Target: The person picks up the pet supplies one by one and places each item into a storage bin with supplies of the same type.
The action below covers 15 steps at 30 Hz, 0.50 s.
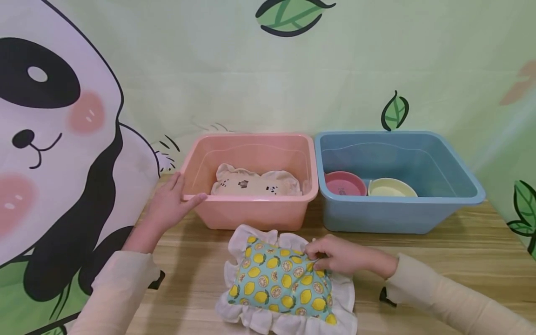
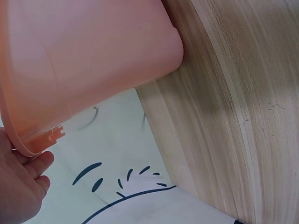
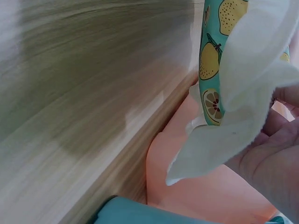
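A small cushion with a lemon print on teal and a white ruffled edge is in front of the tubs. My right hand pinches its upper right part; in the right wrist view the ruffle of the cushion covers some of the fingers. My left hand grips the front left corner of a pink plastic tub. In the left wrist view, fingers curl below the rim of the pink tub. Inside that tub lies a cream ruffled cushion with small dark prints.
A blue tub stands right of the pink one. In it are a red round dish and a pale yellow one. Both tubs stand on a wood-grain tabletop, before a green backdrop with a panda and leaves.
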### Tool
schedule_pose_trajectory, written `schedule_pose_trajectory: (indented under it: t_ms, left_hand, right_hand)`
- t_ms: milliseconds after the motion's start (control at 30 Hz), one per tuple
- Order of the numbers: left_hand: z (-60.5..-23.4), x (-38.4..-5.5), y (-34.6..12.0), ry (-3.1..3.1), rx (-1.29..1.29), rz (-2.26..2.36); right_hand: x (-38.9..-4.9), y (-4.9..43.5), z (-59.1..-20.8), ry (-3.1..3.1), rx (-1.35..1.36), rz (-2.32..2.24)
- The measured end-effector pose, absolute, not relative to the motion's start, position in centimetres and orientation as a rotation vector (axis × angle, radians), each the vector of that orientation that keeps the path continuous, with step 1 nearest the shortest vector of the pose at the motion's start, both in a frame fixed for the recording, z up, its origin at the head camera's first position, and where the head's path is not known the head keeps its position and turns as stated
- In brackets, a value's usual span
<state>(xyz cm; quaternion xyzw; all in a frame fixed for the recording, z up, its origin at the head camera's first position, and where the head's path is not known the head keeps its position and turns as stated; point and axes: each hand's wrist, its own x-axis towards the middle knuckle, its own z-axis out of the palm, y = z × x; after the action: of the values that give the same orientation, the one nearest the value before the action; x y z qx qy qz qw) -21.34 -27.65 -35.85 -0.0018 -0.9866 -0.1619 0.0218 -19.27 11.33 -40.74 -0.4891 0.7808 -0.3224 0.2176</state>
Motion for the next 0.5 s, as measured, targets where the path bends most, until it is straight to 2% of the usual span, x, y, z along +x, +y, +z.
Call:
schedule_pose_trajectory:
  t_ms: [500]
  left_hand:
    - [-35.9,-21.3,-27.7,-3.047,-0.01,-0.5]
  right_hand:
    - [-19.4,11.1,-39.5,2.181,-1.312,-0.858]
